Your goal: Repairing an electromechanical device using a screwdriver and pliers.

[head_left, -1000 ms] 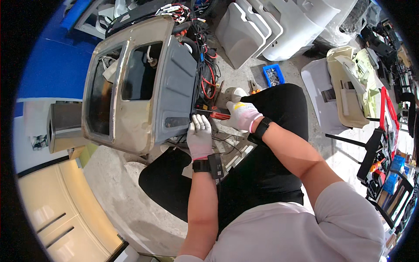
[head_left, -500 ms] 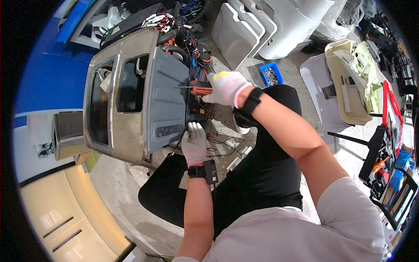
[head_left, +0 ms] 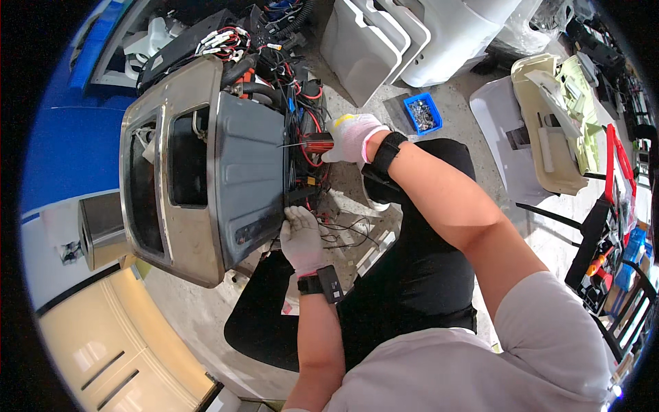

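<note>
My right hand, in a white glove with a pink cuff, is closed around the red handle of a screwdriver. The thin shaft points left, across the edge of a grey ribbed panel. Below it, my gloved left hand rests its stretched fingers against the panel's lower right edge and grips nothing. The panel forms one side of a beige housing with two window openings. Black and red cables crowd along the panel's right side, between it and my right hand.
A blue bin of small metal parts sits on the floor beyond my right knee. White panels lean at the back. A cream tray with pale green parts is at right. Loose thin wires lie near my left hand.
The housing with its grey panel has shifted left and its lower end has come nearer. My left hand has moved slightly down along with it. The screwdriver stays in my right hand.
</note>
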`<action>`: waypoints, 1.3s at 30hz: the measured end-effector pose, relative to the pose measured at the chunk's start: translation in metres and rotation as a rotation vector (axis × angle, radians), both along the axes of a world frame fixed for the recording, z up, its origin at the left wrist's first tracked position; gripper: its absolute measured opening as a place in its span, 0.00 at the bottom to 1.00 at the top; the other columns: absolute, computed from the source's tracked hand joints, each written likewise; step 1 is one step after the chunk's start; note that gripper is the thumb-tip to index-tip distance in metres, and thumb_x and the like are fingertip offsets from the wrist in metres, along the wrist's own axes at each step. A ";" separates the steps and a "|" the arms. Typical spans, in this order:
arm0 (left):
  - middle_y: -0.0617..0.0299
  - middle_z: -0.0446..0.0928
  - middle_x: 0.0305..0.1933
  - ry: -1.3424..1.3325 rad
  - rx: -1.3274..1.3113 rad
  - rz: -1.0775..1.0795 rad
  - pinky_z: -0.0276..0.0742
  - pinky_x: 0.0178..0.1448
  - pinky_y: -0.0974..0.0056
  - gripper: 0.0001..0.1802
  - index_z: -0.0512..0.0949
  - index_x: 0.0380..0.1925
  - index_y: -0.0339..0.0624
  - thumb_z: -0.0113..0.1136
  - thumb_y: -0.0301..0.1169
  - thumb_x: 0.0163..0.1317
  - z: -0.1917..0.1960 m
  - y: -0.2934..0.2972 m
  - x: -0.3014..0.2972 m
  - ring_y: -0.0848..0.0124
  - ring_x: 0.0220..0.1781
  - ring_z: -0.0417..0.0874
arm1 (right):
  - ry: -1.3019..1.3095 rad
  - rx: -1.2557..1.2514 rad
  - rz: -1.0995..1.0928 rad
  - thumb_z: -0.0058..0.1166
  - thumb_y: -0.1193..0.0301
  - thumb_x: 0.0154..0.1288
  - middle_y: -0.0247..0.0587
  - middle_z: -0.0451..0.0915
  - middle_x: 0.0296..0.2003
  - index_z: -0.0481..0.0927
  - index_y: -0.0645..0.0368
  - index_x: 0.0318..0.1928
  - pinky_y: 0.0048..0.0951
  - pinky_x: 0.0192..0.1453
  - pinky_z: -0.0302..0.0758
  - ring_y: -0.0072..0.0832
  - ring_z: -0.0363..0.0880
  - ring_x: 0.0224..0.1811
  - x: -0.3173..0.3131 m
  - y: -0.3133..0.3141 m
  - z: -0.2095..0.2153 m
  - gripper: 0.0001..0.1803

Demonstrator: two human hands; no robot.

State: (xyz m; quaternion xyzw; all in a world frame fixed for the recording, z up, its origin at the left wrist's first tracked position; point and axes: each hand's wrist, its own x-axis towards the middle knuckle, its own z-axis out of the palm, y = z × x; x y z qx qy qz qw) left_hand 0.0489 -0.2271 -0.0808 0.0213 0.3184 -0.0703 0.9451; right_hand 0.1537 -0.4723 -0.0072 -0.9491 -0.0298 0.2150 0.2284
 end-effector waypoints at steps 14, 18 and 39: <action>0.59 0.77 0.45 -0.064 0.213 -0.066 0.76 0.54 0.59 0.11 0.74 0.43 0.35 0.48 0.30 0.65 -0.007 -0.012 -0.006 0.66 0.47 0.77 | -0.036 -0.090 -0.052 0.59 0.49 0.50 0.44 0.83 0.41 0.84 0.54 0.41 0.38 0.45 0.78 0.40 0.82 0.44 0.011 -0.008 -0.003 0.25; 0.58 0.75 0.49 0.037 0.136 0.123 0.75 0.57 0.57 0.13 0.73 0.46 0.34 0.49 0.29 0.65 -0.002 -0.019 -0.001 0.64 0.52 0.75 | 0.011 -0.074 -0.033 0.58 0.48 0.54 0.49 0.82 0.41 0.79 0.59 0.46 0.39 0.47 0.77 0.42 0.81 0.46 0.012 -0.011 0.000 0.29; 0.57 0.77 0.41 -0.442 0.078 -0.316 0.76 0.52 0.60 0.09 0.74 0.39 0.37 0.49 0.27 0.61 -0.026 0.006 -0.011 0.64 0.48 0.77 | 0.042 -0.046 -0.008 0.58 0.46 0.50 0.51 0.82 0.40 0.81 0.62 0.44 0.38 0.46 0.77 0.43 0.81 0.44 0.014 -0.011 0.003 0.31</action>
